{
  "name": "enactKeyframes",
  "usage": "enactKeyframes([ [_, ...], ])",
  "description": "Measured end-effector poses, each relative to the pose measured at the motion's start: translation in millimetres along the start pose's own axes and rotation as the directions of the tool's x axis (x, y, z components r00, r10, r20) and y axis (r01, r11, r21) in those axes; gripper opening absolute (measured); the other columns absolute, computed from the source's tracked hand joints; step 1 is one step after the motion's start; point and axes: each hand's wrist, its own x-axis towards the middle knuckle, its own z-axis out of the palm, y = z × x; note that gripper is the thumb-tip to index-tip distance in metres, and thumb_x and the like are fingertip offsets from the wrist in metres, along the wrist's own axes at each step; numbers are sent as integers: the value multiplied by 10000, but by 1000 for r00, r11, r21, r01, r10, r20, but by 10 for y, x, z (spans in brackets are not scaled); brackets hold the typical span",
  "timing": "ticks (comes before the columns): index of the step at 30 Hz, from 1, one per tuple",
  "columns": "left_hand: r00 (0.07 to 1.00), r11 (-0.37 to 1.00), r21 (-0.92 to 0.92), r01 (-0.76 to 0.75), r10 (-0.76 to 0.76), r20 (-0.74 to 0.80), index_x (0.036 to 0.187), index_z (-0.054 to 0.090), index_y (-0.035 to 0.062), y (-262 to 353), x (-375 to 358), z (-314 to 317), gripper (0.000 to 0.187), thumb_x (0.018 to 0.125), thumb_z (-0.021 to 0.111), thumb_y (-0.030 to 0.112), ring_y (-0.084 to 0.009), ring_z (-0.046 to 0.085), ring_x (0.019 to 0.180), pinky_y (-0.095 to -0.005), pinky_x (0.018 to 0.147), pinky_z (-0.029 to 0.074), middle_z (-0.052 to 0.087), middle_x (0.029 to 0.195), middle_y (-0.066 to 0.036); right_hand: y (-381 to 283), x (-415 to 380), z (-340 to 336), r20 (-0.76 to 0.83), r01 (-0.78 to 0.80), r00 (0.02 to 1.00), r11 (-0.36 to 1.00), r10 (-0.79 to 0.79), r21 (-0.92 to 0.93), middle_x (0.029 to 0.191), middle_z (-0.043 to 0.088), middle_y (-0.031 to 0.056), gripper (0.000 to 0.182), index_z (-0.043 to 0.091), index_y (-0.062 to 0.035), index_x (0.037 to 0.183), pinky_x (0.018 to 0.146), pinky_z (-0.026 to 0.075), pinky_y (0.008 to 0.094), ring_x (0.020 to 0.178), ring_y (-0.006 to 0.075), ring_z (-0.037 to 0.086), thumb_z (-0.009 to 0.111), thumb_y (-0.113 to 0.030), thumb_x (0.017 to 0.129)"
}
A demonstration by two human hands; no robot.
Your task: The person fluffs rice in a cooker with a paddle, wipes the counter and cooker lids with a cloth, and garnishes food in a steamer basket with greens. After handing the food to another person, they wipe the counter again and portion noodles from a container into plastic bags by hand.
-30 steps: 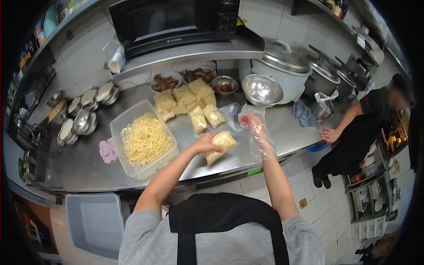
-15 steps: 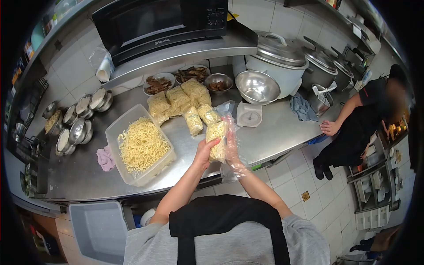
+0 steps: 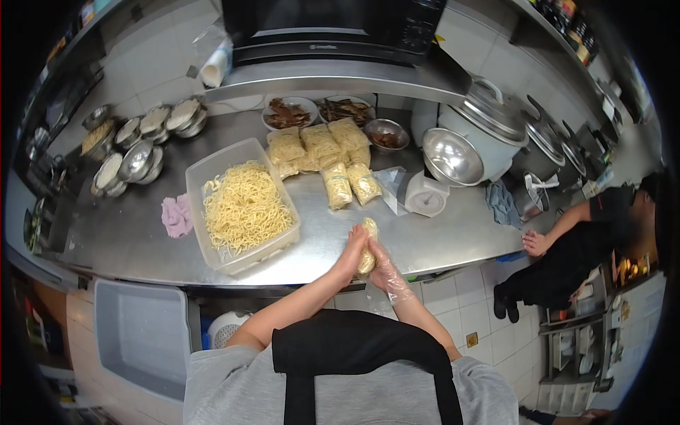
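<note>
A clear bag of noodles point(image 3: 368, 262) is pressed between my two palms, just in front of the counter's near edge. My left hand point(image 3: 350, 253) lies along the bag's left side with straight fingers. On its right side is my right hand point(image 3: 383, 265), in a loose clear plastic glove. Beyond them, two slim noodle packs point(image 3: 337, 186) lie on the counter in front of several larger bagged portions point(image 3: 320, 145). To the left, a translucent tub point(image 3: 205, 249) holds loose yellow noodles point(image 3: 248, 210).
A kitchen scale point(image 3: 426, 195) stands by a plastic bag point(image 3: 394, 185). Metal bowls point(image 3: 136, 163) sit at left, near a pink cloth point(image 3: 176, 215). Behind are a steel bowl point(image 3: 453, 157) and a rice cooker point(image 3: 489, 117). A co-worker point(image 3: 567, 258) stands at right, one hand at the counter.
My hands have turned the noodle bag on edge and now press it from both sides with flatter palms. The camera view has shifted. The co-worker remains at the right.
</note>
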Motion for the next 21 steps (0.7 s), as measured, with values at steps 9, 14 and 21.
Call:
enactKeyframes([
  [9, 999, 890, -455, -35, 34, -11, 1390, 281, 86, 185, -743, -1294, 683, 925, 150, 568, -235, 272, 1318, -413, 1058, 189, 335, 1412, -111, -249, 1001, 432, 74, -13, 996, 882, 54, -471, 1016, 598, 147, 481, 460, 70, 1169, 717, 524, 326, 868, 212, 622, 613, -153, 771],
  [14, 985, 883, -459, -96, 18, -171, 1318, 401, 63, 122, -1196, -1647, 673, 935, 129, 545, -217, 372, 1248, -401, 1019, 253, 448, 1325, -105, -51, 1994, 364, -205, -47, 968, 700, -143, -713, 1011, 606, 130, 544, 490, -8, 1188, 724, 493, 349, 868, 259, 609, 662, -302, 764],
  [21, 975, 885, -452, -113, 12, -220, 1296, 408, 18, 10, -1381, -1844, 618, 955, 195, 487, -209, 460, 1172, -332, 952, 355, 489, 1276, -131, 102, 1874, 672, 184, 85, 856, -219, -484, -972, 880, 620, 211, 176, 611, 2, 804, 677, 497, 420, 812, 353, 611, 650, -155, 733],
])
